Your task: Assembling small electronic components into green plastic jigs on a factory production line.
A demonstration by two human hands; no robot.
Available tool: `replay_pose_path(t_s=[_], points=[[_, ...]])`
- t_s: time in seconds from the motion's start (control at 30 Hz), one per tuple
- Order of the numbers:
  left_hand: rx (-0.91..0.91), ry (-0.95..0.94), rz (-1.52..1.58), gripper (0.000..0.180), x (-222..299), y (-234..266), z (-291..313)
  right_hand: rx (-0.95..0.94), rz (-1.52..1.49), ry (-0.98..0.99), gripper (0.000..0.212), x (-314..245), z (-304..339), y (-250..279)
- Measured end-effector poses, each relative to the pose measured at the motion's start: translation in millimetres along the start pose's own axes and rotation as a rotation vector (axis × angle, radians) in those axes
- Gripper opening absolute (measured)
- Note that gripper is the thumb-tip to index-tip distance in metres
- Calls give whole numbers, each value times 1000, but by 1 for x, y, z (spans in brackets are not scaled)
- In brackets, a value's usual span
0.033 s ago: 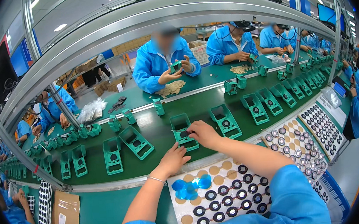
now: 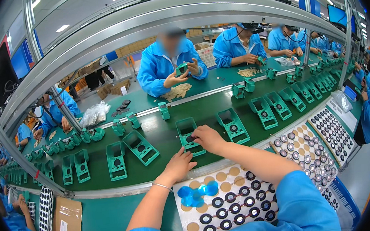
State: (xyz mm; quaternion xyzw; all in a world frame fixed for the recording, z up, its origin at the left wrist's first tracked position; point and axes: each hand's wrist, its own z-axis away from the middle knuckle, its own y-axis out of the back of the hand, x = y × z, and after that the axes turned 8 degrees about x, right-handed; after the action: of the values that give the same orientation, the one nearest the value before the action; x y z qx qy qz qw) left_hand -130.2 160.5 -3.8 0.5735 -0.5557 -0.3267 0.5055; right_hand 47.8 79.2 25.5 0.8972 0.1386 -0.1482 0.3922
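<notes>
In front of me a green plastic housing lies on the dark green conveyor, a round black disc set in its middle. My right hand reaches over the housing's right side, its bent fingertips pressed together at that disc. Whether they grip the disc or a small piece on it is hidden. My left hand rests by the housing's near left corner, forefinger touching it and thumb held apart, with nothing in it. Below my hands lies a white backing sheet bearing black rings, bare tan circles and blue film discs.
More green housings line the conveyor on both sides. Smaller green parts stand along its far side. Further ring sheets lie at the right, a cardboard piece at the left. Metal rails cross overhead; co-workers sit opposite.
The housings and small green parts have shifted very slightly to the right. Both my hands keep almost the same pose.
</notes>
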Motion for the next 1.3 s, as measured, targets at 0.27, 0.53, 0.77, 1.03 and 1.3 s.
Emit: replay_pose_path(t_s=[0.27, 0.53, 0.77, 1.03, 1.3], points=[[-33, 24, 27, 43, 2, -2, 0, -185, 208, 162, 17, 28, -6, -36], [-48, 22, 53, 44, 1, 0, -1, -168, 222, 202, 16, 35, -7, -39], [-75, 24, 57, 43, -2, -5, -4, -167, 234, 187, 15, 38, -6, -41], [-76, -11, 45, 42, -6, -4, -7, -149, 448, 325, 23, 32, 1, -36], [-61, -34, 74, 37, -9, -3, -11, -85, 153, 105, 29, 38, -4, -4]])
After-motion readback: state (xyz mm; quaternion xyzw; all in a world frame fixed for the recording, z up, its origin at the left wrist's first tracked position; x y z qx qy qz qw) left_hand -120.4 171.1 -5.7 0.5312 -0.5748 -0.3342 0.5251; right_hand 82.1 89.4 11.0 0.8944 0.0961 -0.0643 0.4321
